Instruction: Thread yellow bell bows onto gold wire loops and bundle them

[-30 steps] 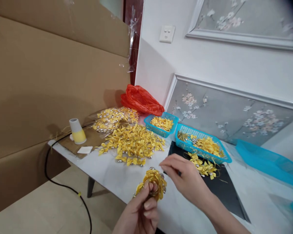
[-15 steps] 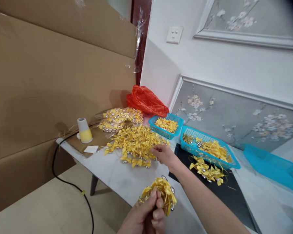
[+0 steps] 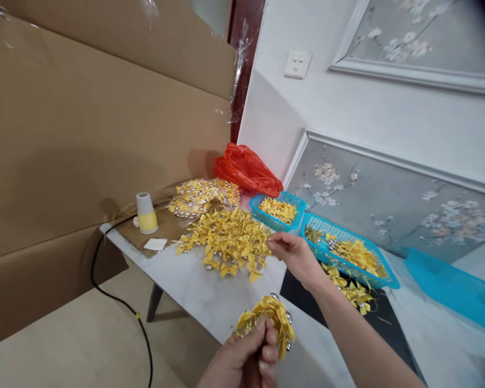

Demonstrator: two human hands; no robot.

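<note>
- Your left hand [image 3: 246, 361] is closed around a bundle of yellow ribbon bows [image 3: 269, 320], low in view over the near edge of the white table [image 3: 210, 296].
- Your right hand [image 3: 293, 253] pinches thumb to fingers at the edge of the loose pile of bows [image 3: 226, 240]; what it grips is too small to tell.
- Bows look light, soft and crushable: satin loops, each with a small silver bell, strung on thin gold cord. Likely to snag; take them by the cord or knot, not the loops.
- 2 blue mesh baskets [image 3: 347, 250] hold more bows. An upturned paper cup [image 3: 146, 213] stands on cardboard by a black cable [image 3: 117, 299].
</note>
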